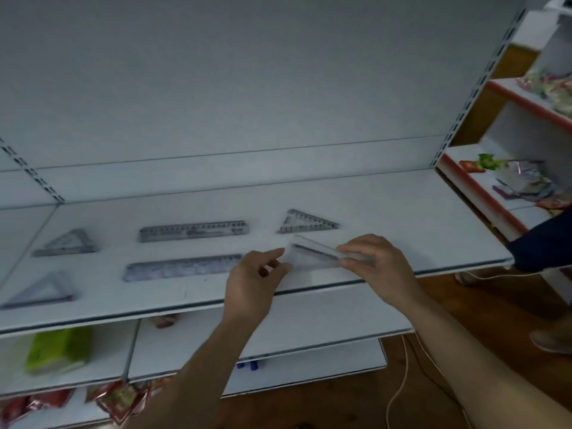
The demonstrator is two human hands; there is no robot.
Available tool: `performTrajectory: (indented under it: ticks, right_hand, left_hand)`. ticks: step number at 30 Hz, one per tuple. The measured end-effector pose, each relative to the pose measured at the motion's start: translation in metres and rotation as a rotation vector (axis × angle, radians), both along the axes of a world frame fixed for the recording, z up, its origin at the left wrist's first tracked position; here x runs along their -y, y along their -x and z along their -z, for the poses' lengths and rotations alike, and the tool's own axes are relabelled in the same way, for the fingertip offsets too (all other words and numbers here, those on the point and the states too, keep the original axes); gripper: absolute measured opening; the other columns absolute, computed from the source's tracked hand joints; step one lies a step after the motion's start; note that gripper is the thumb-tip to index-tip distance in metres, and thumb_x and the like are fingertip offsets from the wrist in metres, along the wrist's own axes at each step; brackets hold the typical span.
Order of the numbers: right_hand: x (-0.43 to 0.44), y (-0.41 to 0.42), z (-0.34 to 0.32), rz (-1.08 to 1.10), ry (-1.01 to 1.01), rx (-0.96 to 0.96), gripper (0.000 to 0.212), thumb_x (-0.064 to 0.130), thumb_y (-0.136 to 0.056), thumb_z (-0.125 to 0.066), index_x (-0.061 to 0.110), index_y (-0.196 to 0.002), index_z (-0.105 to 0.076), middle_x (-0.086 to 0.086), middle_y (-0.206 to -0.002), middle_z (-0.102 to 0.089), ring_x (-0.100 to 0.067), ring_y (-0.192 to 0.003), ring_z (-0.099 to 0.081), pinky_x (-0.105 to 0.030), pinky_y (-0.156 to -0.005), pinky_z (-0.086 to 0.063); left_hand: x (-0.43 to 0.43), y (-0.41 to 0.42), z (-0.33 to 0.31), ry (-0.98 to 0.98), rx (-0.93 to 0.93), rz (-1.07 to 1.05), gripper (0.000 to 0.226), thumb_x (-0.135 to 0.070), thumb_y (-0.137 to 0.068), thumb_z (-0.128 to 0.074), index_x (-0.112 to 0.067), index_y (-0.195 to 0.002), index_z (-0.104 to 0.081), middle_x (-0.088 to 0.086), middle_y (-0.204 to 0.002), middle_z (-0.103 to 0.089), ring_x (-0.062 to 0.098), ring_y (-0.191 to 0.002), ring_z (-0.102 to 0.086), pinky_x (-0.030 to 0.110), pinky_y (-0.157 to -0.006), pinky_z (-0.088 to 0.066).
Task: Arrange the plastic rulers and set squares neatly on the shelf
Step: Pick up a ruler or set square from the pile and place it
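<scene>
Set squares and rulers lie flat on the shelf (pixel 402 209), a white board in front of a white back panel. Along the rear, from left to right, sit the rear-left square (pixel 69 243), the back ruler (pixel 194 231) and the rear-right square (pixel 305 222), all well apart. Nearer the front edge lie the front-left square (pixel 43 291), its tip reaching the picture's left edge, and the front ruler (pixel 182 267), parallel to the back ruler.

A clear held square (pixel 312 257) sits just in front of the rear-right square, over the front right part of the shelf. The left hand (pixel 253 280) pinches its left corner between thumb and forefinger; the right hand (pixel 377 261) grips its right end, fingers curled over the edge. Whether it touches the board I cannot tell.

A lower shelf (pixel 309 317) carries a green pack (pixel 58 351); below it are red packets (pixel 120 400) and small blue items (pixel 247 365), mostly hidden by the left forearm. A red-edged rack (pixel 476 187) at right holds crumpled wrappers (pixel 523 181). A dark-clothed person (pixel 541 246) covers the shelf's right corner. A white cord (pixel 402 382) trails over the wooden floor. Motion blur makes the ruler markings unreadable.
</scene>
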State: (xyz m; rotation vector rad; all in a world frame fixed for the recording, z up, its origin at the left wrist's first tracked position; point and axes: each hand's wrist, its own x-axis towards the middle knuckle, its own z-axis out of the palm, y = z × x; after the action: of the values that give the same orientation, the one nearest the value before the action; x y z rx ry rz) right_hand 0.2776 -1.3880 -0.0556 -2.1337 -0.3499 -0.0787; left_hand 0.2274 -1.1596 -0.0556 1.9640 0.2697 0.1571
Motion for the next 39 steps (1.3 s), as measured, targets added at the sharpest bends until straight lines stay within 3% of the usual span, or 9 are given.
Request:
performTrajectory:
  ticks: [5,10,18,25,30,36,39]
  right_hand:
    - [0.005,-0.01,0.011,-0.04,0.1,0.108,0.021,0.023,-0.075,-0.078,0.026,-0.095,-0.075,0.015,-0.098,-0.063,0.013,-0.098,-0.047,-0.005,-0.09,-0.032]
    - [0.008,-0.014,0.017,-0.058,0.168,0.129,0.021,0.027,-0.075,-0.079,0.025,-0.096,-0.076,0.013,-0.1,-0.063,0.002,-0.097,-0.047,-0.004,-0.09,-0.03]
    - [0.01,-0.017,0.019,-0.077,0.194,0.113,0.022,0.028,-0.077,-0.078,0.026,-0.098,-0.075,0.014,-0.102,-0.063,-0.001,-0.099,-0.048,-0.003,-0.09,-0.028]
    - [0.01,-0.019,0.018,-0.079,0.223,0.081,0.022,0.032,-0.078,-0.076,0.027,-0.099,-0.075,0.013,-0.104,-0.063,-0.008,-0.102,-0.051,-0.017,-0.093,-0.033]
    - [0.009,-0.019,0.017,-0.084,0.236,0.067,0.021,0.032,-0.079,-0.075,0.027,-0.1,-0.075,0.015,-0.104,-0.061,-0.008,-0.103,-0.05,-0.016,-0.093,-0.033]
    - [0.009,-0.017,0.015,-0.087,0.254,0.062,0.021,0.032,-0.08,-0.074,0.028,-0.101,-0.075,0.014,-0.105,-0.061,-0.012,-0.103,-0.051,-0.029,-0.095,-0.039]
    - [0.01,-0.017,0.014,-0.087,0.238,0.016,0.022,0.035,-0.08,-0.074,0.03,-0.102,-0.074,0.015,-0.106,-0.061,-0.009,-0.105,-0.05,-0.026,-0.097,-0.037]
  left_hand:
    - [0.002,-0.004,0.006,-0.178,0.006,-0.008,0.026,-0.031,-0.084,-0.072,-0.024,-0.109,-0.071,-0.01,-0.087,-0.061,0.001,-0.071,-0.055,0.002,-0.061,-0.038]
    - [0.001,-0.005,0.009,-0.21,-0.034,-0.006,0.027,-0.03,-0.084,-0.072,-0.021,-0.109,-0.071,-0.01,-0.085,-0.061,0.002,-0.074,-0.057,0.003,-0.063,-0.04]
    - [-0.001,-0.004,0.006,-0.253,-0.029,0.012,0.027,-0.026,-0.083,-0.073,-0.018,-0.109,-0.071,-0.007,-0.088,-0.062,0.0,-0.078,-0.056,0.0,-0.065,-0.038]
    - [-0.001,-0.002,0.006,-0.29,-0.017,0.025,0.025,-0.024,-0.084,-0.072,-0.019,-0.108,-0.072,-0.006,-0.09,-0.062,-0.002,-0.078,-0.055,-0.001,-0.067,-0.037]
    - [-0.003,-0.003,0.004,-0.298,-0.052,0.05,0.026,-0.025,-0.085,-0.071,-0.02,-0.111,-0.071,-0.006,-0.093,-0.062,-0.002,-0.08,-0.055,-0.001,-0.067,-0.037]
    - [-0.004,-0.004,0.002,-0.317,-0.087,0.064,0.026,-0.025,-0.086,-0.07,-0.021,-0.112,-0.07,-0.009,-0.093,-0.062,-0.003,-0.078,-0.054,-0.001,-0.063,-0.036]
    - [-0.003,-0.004,0.001,-0.316,-0.083,0.064,0.024,-0.025,-0.086,-0.069,-0.02,-0.11,-0.07,-0.009,-0.09,-0.061,-0.003,-0.076,-0.053,0.002,-0.063,-0.037]
